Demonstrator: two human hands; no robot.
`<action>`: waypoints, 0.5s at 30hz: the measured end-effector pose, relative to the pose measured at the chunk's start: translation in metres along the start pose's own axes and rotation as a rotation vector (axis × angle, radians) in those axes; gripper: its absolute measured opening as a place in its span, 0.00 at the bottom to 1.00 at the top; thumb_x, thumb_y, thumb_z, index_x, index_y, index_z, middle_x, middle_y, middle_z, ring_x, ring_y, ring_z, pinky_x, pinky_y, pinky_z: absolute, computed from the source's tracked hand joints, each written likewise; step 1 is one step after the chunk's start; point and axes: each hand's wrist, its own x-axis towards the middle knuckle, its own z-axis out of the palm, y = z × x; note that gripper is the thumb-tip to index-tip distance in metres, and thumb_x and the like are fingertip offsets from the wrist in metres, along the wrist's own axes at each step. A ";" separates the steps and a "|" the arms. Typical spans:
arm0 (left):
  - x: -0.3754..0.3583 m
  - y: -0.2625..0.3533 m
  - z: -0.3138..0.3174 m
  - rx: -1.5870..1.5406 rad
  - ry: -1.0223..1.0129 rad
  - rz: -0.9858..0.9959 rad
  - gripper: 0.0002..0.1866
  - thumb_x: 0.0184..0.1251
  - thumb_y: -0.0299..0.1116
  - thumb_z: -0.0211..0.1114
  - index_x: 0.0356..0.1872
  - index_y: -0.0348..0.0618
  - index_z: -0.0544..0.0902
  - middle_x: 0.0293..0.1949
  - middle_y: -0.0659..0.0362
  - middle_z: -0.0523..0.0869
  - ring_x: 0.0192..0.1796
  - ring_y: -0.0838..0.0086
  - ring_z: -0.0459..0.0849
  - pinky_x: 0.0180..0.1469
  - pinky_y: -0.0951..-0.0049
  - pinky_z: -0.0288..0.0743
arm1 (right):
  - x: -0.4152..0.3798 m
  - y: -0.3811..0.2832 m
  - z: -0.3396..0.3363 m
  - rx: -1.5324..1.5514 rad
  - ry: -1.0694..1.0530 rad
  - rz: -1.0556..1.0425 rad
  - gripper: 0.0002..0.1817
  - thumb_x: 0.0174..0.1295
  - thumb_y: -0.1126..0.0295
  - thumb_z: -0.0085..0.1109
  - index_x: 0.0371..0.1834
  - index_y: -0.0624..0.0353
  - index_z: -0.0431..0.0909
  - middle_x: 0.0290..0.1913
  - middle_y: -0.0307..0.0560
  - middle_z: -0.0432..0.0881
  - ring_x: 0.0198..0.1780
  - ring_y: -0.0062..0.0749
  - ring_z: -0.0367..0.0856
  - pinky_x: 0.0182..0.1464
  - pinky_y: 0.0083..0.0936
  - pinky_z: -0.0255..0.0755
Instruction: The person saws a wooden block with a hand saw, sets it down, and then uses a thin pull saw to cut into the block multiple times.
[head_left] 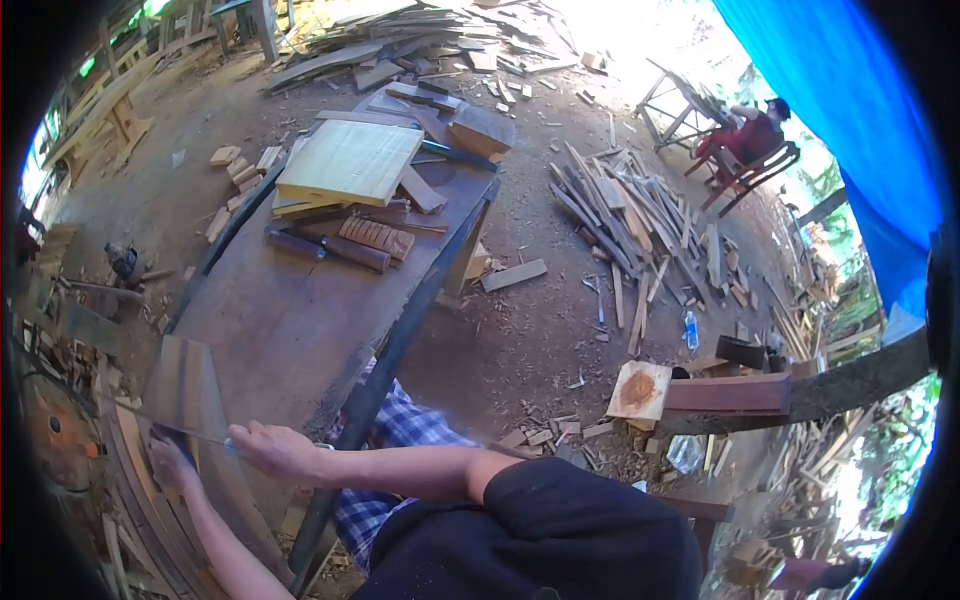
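So the right hand (pixel 272 451) is closed around the handle of a long thin tool (pixel 185 424), with a white-and-blue bit of it showing by the wrist. The left hand (pixel 174 466) is down on the long shaped boards (pixel 190 385), right by the tool, with something dark at its fingers. Can't tell whether those fingers are gripping or just resting.

The tool is over the boards at the near end of the worktable (pixel 320 300). It points away from the right hand, toward the left side of the view and a little upward. Its long axis cuts across the boards, which run more up and down the view. The far tip gets lost near the dark rim, so no clue on the exact end.

Edges: the right forearm crosses the table's dark side rail (pixel 385 375), with the plaid shorts (pixel 420 418) just beyond it. The roomiest bit of tabletop is the bare middle, between the boards and the dark wooden pieces (pixel 330 250) next to a ridged block (pixel 377 238). Past those sits a stack of pale panels (pixel 350 162).

Off the table, a big scrap pile (pixel 640 220) lies on the dirt, and a person in red (pixel 757 138) sits well apart, near a blue tarp (pixel 850 90).
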 end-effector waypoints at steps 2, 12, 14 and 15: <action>-0.003 -0.011 0.017 -0.022 0.157 0.064 0.24 0.78 0.49 0.43 0.51 0.41 0.80 0.50 0.47 0.85 0.52 0.50 0.83 0.50 0.43 0.74 | 0.002 -0.001 -0.015 -0.008 -0.098 -0.013 0.13 0.67 0.66 0.52 0.48 0.58 0.63 0.41 0.62 0.77 0.44 0.62 0.81 0.43 0.50 0.75; 0.025 -0.028 0.018 -0.064 -0.032 -0.012 0.29 0.75 0.53 0.43 0.51 0.36 0.81 0.48 0.40 0.85 0.52 0.43 0.82 0.52 0.45 0.74 | 0.008 0.006 -0.005 0.003 -0.062 -0.024 0.11 0.66 0.68 0.51 0.47 0.60 0.65 0.36 0.60 0.78 0.38 0.60 0.83 0.37 0.49 0.77; 0.010 -0.003 -0.010 -0.120 -0.044 -0.037 0.29 0.74 0.52 0.44 0.51 0.36 0.82 0.49 0.42 0.85 0.52 0.45 0.83 0.52 0.46 0.75 | 0.008 0.010 -0.004 -0.005 -0.052 -0.034 0.10 0.66 0.69 0.50 0.46 0.61 0.65 0.36 0.60 0.78 0.37 0.60 0.83 0.37 0.49 0.77; 0.007 0.003 -0.016 -0.182 -0.064 -0.105 0.28 0.74 0.51 0.44 0.51 0.36 0.82 0.49 0.43 0.86 0.52 0.45 0.83 0.52 0.47 0.75 | 0.008 0.011 -0.005 0.017 -0.060 -0.055 0.12 0.66 0.70 0.51 0.48 0.62 0.65 0.36 0.61 0.78 0.37 0.60 0.83 0.38 0.48 0.77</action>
